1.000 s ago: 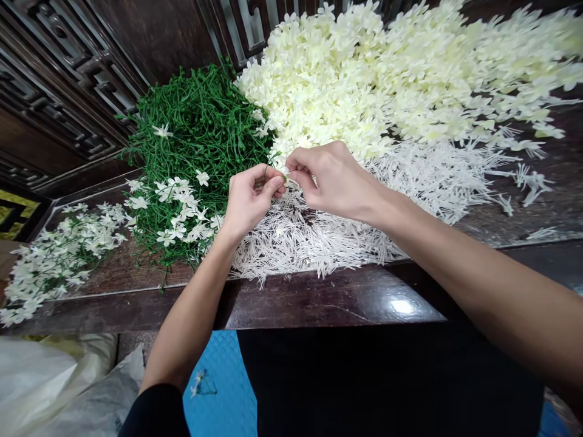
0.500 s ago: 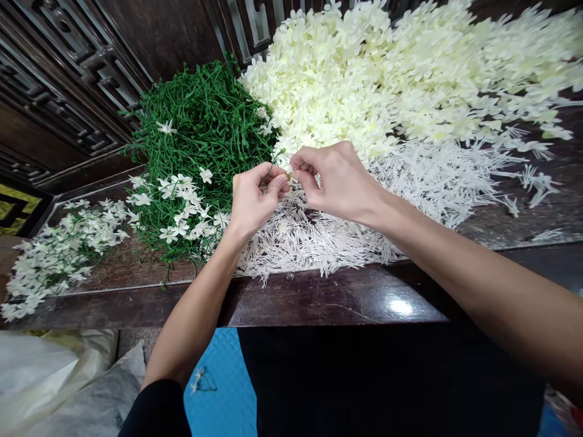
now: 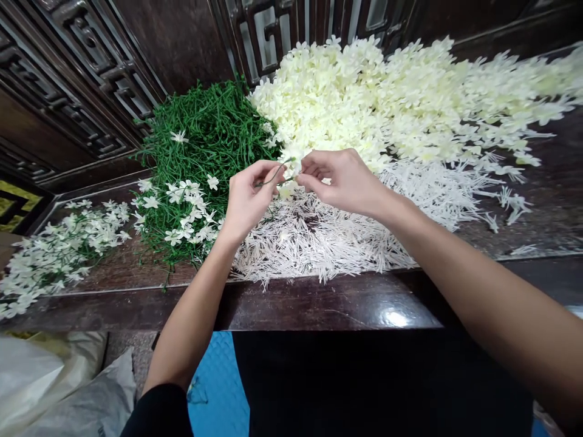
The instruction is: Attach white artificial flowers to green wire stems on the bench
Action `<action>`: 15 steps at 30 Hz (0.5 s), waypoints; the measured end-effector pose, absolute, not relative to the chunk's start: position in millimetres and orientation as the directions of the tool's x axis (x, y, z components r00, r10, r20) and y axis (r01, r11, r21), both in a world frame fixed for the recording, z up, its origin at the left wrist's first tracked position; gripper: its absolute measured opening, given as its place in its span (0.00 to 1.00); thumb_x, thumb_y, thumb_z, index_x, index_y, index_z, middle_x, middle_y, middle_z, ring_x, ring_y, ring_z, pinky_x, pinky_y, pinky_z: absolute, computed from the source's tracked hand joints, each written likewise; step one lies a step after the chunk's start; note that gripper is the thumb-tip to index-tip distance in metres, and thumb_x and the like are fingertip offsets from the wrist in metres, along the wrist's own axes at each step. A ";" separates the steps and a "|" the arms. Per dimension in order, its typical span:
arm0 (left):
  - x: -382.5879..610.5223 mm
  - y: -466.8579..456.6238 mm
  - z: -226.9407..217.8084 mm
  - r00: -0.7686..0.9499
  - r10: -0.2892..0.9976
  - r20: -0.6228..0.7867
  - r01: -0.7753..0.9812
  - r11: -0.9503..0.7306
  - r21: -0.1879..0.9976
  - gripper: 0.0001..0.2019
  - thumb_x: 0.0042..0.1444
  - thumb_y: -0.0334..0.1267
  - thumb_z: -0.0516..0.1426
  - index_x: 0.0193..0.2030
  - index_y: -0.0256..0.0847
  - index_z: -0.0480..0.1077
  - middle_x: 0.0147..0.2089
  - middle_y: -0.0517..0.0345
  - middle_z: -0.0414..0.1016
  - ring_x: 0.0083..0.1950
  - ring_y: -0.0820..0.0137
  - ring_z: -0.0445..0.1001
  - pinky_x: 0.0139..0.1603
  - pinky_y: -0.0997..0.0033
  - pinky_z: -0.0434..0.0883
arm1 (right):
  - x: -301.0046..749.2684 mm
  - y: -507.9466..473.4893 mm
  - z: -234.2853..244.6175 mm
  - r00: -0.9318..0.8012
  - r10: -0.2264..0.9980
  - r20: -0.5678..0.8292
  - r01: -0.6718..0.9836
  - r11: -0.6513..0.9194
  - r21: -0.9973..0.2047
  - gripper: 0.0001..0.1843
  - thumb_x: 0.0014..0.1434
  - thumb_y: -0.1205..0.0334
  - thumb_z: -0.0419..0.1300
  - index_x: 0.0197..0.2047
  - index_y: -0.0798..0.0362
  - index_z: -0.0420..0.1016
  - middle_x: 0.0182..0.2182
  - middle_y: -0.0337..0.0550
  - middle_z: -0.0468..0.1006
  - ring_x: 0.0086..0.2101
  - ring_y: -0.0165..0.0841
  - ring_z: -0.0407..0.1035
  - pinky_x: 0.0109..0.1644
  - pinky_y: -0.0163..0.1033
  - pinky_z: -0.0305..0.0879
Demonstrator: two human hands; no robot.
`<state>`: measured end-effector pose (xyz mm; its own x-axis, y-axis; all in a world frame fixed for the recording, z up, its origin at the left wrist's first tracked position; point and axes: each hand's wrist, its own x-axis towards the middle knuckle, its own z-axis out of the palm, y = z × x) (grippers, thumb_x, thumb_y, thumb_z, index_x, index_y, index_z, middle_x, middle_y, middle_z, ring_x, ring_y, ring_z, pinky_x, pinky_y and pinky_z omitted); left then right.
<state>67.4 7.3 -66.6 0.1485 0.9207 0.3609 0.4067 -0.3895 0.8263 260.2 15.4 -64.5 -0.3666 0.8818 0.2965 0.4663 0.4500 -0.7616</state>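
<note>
My left hand (image 3: 252,197) pinches a thin green artificial flower stem (image 3: 274,178), whose tip curves up between the hands. Close by on the right, my right hand (image 3: 344,182) has thumb and forefinger closed at a small white artificial flower (image 3: 295,167), partly hidden by the fingers and the pale petals behind. Beneath both hands spreads a heap of thin white plastic sprigs (image 3: 319,243). Behind the left hand rises a pile of green stems (image 3: 204,130). Pale cream-white petals (image 3: 346,103) are heaped beyond the right hand.
White flowers on green stems (image 3: 189,209) lie at the front of the green pile, with another cluster (image 3: 68,249) at far left. A dark wooden bench (image 3: 291,306) carries everything, against a carved lattice back (image 3: 268,36). Pale sacks (image 3: 86,394) stand at lower left.
My hands have drawn slightly apart, and the green stem now shows between them. The view has tilted up a little, so the piles sit lower in the picture.
</note>
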 end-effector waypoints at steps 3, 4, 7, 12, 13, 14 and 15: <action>59.0 10.8 -66.6 0.083 0.911 0.403 0.425 -0.398 0.813 0.05 0.63 0.40 0.61 0.42 0.43 0.76 0.33 0.56 0.79 0.30 0.74 0.75 0.27 0.75 0.71 | 263.8 17.6 -63.5 -0.367 0.891 0.268 0.471 0.426 -0.772 0.11 0.62 0.59 0.65 0.45 0.54 0.81 0.42 0.51 0.83 0.42 0.43 0.77 0.53 0.59 0.75; 55.2 12.8 -67.2 0.055 0.904 0.424 0.431 -0.404 0.807 0.07 0.63 0.42 0.61 0.44 0.43 0.76 0.35 0.56 0.79 0.30 0.74 0.75 0.27 0.75 0.71 | 264.6 18.4 -63.8 -0.364 0.893 0.266 0.485 0.426 -0.764 0.12 0.62 0.58 0.65 0.47 0.54 0.81 0.43 0.52 0.83 0.43 0.44 0.77 0.54 0.60 0.75; 42.1 21.9 -70.7 -0.079 0.860 0.504 0.425 -0.428 0.797 0.15 0.63 0.52 0.61 0.50 0.47 0.72 0.42 0.55 0.78 0.32 0.72 0.77 0.29 0.71 0.73 | 264.5 19.6 -67.3 -0.411 0.885 0.219 0.558 0.434 -0.708 0.13 0.66 0.56 0.62 0.47 0.55 0.82 0.44 0.53 0.83 0.42 0.44 0.77 0.51 0.60 0.77; 29.0 35.0 -76.8 -0.375 0.615 0.694 0.399 -0.569 0.719 0.19 0.61 0.57 0.60 0.52 0.50 0.68 0.56 0.52 0.73 0.52 0.63 0.79 0.52 0.61 0.79 | 256.0 14.0 -76.9 -0.605 0.784 0.138 0.623 0.574 -0.531 0.19 0.71 0.61 0.55 0.56 0.60 0.80 0.58 0.58 0.77 0.59 0.50 0.70 0.68 0.63 0.65; 28.7 34.5 -76.6 -0.402 0.563 0.723 0.414 -0.592 0.691 0.20 0.61 0.56 0.61 0.54 0.51 0.67 0.60 0.52 0.71 0.59 0.61 0.76 0.59 0.58 0.77 | 253.7 12.0 -78.8 -0.634 0.760 0.139 0.626 0.611 -0.485 0.19 0.71 0.62 0.54 0.58 0.60 0.79 0.62 0.58 0.74 0.64 0.52 0.65 0.71 0.64 0.59; 28.7 32.8 -76.0 -0.412 0.529 0.742 0.443 -0.595 0.670 0.20 0.61 0.54 0.62 0.56 0.53 0.66 0.64 0.52 0.68 0.66 0.59 0.71 0.65 0.56 0.73 | 251.5 10.1 -80.7 -0.662 0.737 0.136 0.625 0.643 -0.443 0.19 0.71 0.64 0.54 0.58 0.60 0.79 0.66 0.57 0.70 0.66 0.54 0.60 0.73 0.66 0.55; 28.9 30.2 -74.9 -0.412 0.513 0.753 0.482 -0.578 0.658 0.22 0.61 0.52 0.62 0.59 0.55 0.65 0.68 0.53 0.65 0.72 0.58 0.64 0.70 0.54 0.68 | 249.5 8.3 -82.5 -0.687 0.715 0.127 0.623 0.670 -0.404 0.19 0.70 0.65 0.53 0.58 0.59 0.79 0.69 0.56 0.65 0.68 0.55 0.57 0.73 0.68 0.53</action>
<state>28.9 30.2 -74.9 -0.4116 0.5133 0.7531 0.4823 -0.5785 0.6578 249.5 8.3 -82.5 -0.6875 0.7151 0.1266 0.6227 0.6701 -0.4040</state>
